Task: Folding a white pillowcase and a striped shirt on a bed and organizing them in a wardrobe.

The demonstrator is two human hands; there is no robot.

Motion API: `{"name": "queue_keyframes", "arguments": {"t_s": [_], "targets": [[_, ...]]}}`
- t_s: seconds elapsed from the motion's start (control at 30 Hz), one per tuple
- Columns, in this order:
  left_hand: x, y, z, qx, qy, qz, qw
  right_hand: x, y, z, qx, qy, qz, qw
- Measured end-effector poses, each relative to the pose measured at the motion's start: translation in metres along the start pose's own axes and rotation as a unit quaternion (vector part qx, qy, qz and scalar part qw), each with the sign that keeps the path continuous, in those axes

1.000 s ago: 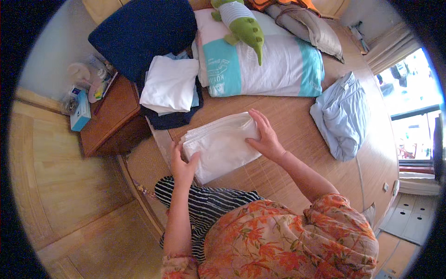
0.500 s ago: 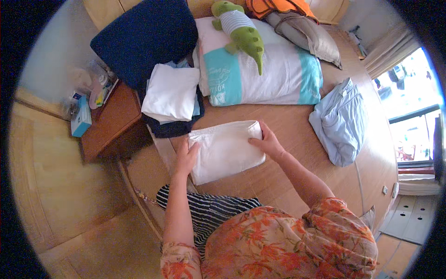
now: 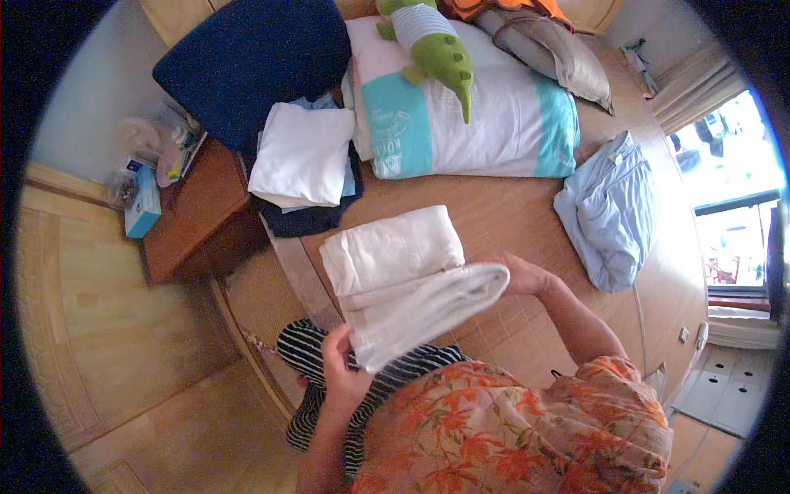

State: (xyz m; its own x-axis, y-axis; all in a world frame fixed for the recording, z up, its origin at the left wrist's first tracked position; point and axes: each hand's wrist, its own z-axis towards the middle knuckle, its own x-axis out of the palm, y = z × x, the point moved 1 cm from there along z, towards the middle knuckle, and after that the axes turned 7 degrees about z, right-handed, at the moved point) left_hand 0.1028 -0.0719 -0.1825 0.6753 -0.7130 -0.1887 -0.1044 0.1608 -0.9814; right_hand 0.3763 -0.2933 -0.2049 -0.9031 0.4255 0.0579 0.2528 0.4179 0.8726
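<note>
A white folded garment (image 3: 393, 247) lies on the wooden surface in front of me. Its near half is raised off the surface and slightly blurred by motion. My left hand (image 3: 344, 375) pinches the lower left corner of that raised half, close to my striped trousers. At its right end, my right hand (image 3: 522, 276) grips the rounded fold, with the fingers partly hidden behind the cloth. Whether it is a shirt or trousers I cannot tell.
Beyond the garment stand a stack of folded clothes with a white one on top (image 3: 304, 156), a dark blue cushion (image 3: 255, 70) and a thick folded quilt (image 3: 485, 132) bearing a green plush crocodile (image 3: 436, 53). Light blue clothing (image 3: 609, 214) lies right; a brown cabinet (image 3: 202, 214) stands left.
The garment's near half has been lifted and drawn toward me. My left hand has moved down and nearer my body; my right hand has shifted right and slightly nearer.
</note>
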Motion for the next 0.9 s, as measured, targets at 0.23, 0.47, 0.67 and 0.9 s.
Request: {"name": "queue_keyframes", "arguments": {"t_s": [0.23,0.47,0.67,0.9], "targets": [[-0.024,0.014,-0.017,0.147,0.268,0.203,0.930,0.012,-0.005,-0.026,-0.003,0.223,-0.180,0.958],[-0.025,0.014,-0.029,0.222,0.331,0.257,0.880,-0.010,-0.038,0.003,0.206,0.005,0.099,0.973],[-0.023,0.003,-0.030,0.223,0.343,0.267,0.872,0.040,-0.007,0.037,-0.219,-0.082,-0.534,0.812],[-0.027,0.000,-0.027,0.231,0.373,0.304,0.846,0.031,-0.030,0.071,-0.283,-0.079,-0.631,0.718]]}}
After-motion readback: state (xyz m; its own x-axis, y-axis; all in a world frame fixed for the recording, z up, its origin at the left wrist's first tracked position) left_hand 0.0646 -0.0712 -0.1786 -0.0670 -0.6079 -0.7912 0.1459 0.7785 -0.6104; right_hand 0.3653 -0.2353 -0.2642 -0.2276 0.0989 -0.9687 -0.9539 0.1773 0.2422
